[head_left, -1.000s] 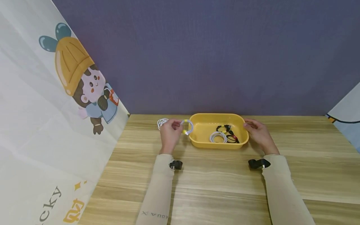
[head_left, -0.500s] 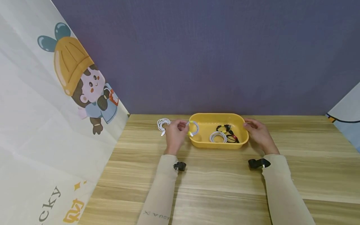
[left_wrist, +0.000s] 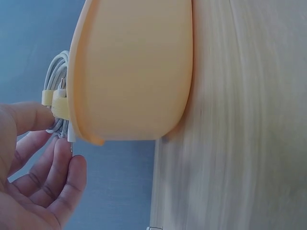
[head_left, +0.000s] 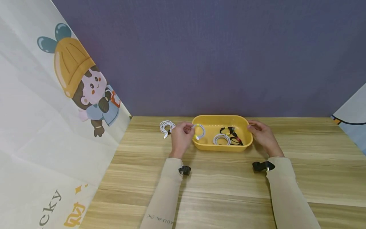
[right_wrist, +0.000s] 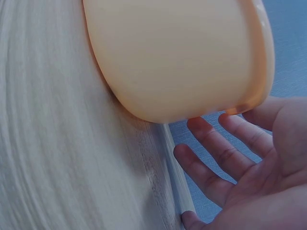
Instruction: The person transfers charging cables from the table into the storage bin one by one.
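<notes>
My left hand (head_left: 180,136) pinches a coiled white cable (head_left: 204,130) bound with yellow ties, held at the left rim of a yellow plastic basin (head_left: 220,148). In the left wrist view the coiled cable (left_wrist: 56,72) sits just above the rim, between thumb and fingers, with a metal plug tip pointing down. At the basin's other end, my right hand (head_left: 263,136) grips the rim, thumb over the edge and fingers against the outer wall. Inside the basin lie a white cable coil (head_left: 221,139) and black cables (head_left: 236,140) with yellow and red ties.
Left of the basin, another white cable coil (head_left: 166,126) with a dark tie lies on the wooden table (head_left: 220,187). A dark blue panel (head_left: 217,57) rises behind the table's far edge. A white printed sheet (head_left: 43,133) borders the left side.
My left hand has moved right, bringing the coiled cable from beside the basin to over its left end. That uncovered the white coil on the table. The right hand and basin have stayed still.
</notes>
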Demonstrator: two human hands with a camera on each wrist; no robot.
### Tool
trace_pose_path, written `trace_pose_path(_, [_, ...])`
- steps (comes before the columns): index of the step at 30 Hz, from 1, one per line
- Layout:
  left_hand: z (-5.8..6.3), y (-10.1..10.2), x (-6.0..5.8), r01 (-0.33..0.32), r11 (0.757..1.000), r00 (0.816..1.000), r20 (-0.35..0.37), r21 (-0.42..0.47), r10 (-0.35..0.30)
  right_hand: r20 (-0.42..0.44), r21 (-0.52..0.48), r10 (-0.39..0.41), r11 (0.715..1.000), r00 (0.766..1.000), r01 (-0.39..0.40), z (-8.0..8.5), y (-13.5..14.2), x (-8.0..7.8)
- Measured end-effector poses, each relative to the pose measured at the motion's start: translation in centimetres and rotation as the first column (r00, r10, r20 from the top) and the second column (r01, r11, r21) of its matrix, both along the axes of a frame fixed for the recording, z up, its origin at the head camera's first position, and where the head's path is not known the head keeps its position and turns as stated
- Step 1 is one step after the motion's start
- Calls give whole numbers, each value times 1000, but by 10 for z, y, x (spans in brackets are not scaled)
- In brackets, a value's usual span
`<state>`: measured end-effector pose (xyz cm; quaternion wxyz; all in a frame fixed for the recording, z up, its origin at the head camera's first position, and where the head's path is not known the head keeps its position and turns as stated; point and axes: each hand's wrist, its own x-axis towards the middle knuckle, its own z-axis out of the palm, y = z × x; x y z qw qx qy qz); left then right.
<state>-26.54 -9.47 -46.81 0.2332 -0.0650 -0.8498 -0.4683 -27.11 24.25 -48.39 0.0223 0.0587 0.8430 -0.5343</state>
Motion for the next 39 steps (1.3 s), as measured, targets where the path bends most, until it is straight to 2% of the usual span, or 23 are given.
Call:
trace_pose_path(13, [1, 6, 2, 31, 999, 999, -16, -25, -31, -9, 4, 7, 1000, 1000, -7, 0, 0, 0])
trace_pose_path(28, [-3, 11, 3, 14, 998, 999, -37, -62, -16, -14, 10, 9, 1000, 1000, -9, 0, 0, 0])
trace_pose_path(39, [-1, 15, 4, 39, 997, 999, -6, -70, -39, -1, 3, 11, 1000, 1000, -11, -2, 1, -1])
